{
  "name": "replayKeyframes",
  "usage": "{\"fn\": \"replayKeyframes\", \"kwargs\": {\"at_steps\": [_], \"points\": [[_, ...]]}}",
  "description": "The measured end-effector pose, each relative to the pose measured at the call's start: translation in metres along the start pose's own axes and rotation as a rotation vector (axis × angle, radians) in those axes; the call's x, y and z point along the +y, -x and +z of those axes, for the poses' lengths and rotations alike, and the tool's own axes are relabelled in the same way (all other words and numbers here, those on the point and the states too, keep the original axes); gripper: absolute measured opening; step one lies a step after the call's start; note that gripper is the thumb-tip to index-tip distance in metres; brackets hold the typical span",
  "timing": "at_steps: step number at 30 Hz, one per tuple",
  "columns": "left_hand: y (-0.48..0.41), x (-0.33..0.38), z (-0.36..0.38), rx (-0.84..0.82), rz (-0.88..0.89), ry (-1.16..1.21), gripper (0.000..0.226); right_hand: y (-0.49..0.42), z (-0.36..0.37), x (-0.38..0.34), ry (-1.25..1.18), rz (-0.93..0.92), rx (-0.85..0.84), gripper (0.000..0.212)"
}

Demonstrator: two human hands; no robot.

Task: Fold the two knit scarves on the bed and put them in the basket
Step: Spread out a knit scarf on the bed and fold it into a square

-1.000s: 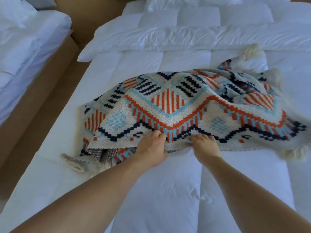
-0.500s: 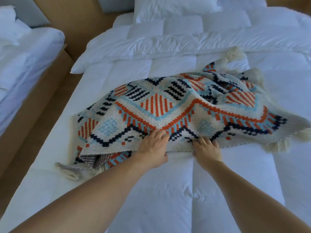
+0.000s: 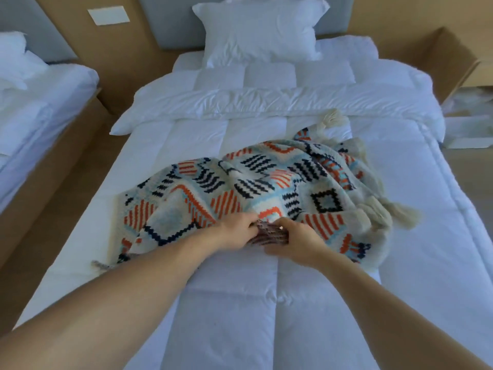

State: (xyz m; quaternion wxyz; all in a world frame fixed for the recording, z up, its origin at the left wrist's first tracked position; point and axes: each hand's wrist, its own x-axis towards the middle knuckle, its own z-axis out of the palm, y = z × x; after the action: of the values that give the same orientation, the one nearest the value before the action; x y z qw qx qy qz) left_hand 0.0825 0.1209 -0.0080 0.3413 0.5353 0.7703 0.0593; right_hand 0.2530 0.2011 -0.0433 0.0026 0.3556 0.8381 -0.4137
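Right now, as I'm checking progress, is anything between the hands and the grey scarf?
No: left hand and right hand both grip the grey scarf; the patterned scarf lies draped over it.

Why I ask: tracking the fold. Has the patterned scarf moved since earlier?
Yes: the patterned scarf bunched leftward, away from the right edge of the bed.
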Motion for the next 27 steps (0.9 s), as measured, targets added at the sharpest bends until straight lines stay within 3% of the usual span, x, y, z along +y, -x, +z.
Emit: {"fn": "replayKeyframes", "kwargs": {"at_steps": [3, 7, 11, 14, 16, 19, 21, 23, 27], "points": [[0.034, 0.02, -0.05, 0.112, -0.016, 0.123, 0.032, 0.029, -0.023, -0.001, 0.188, 0.109, 0.056, 0.019], [0.085, 0.028, -0.113, 0.313, -0.048, 0.193, 0.029, 0.066, -0.053, -0.005, 0.024, 0.298, 0.22, 0.046], [0.133, 0.025, -0.158, 0.447, -0.142, 0.387, 0.027, 0.096, -0.087, -0.048, -0.262, 0.248, 0.396, 0.045], [0.173, 0.036, -0.172, 0.309, -0.233, 0.545, 0.016, 0.116, -0.109, -0.102, -0.386, 0.178, 0.474, 0.032], [0.206, 0.041, -0.18, 0.052, -0.304, 0.659, 0.017, 0.131, -0.117, -0.14, -0.445, 0.122, 0.489, 0.032], [0.252, 0.041, -0.204, -0.285, -0.221, 0.826, 0.02, 0.153, -0.128, -0.194, -0.554, 0.048, 0.481, 0.022], [0.274, 0.033, -0.227, -0.322, -0.149, 0.896, 0.027, 0.165, -0.135, -0.228, -0.584, -0.006, 0.494, 0.017], [0.286, 0.019, -0.244, -0.214, -0.162, 0.821, 0.026, 0.175, -0.142, -0.257, -0.549, -0.048, 0.518, 0.016], [0.29, -0.013, -0.242, 0.26, -0.175, 0.317, 0.015, 0.185, -0.135, -0.292, -0.286, -0.034, 0.463, 0.024]]}}
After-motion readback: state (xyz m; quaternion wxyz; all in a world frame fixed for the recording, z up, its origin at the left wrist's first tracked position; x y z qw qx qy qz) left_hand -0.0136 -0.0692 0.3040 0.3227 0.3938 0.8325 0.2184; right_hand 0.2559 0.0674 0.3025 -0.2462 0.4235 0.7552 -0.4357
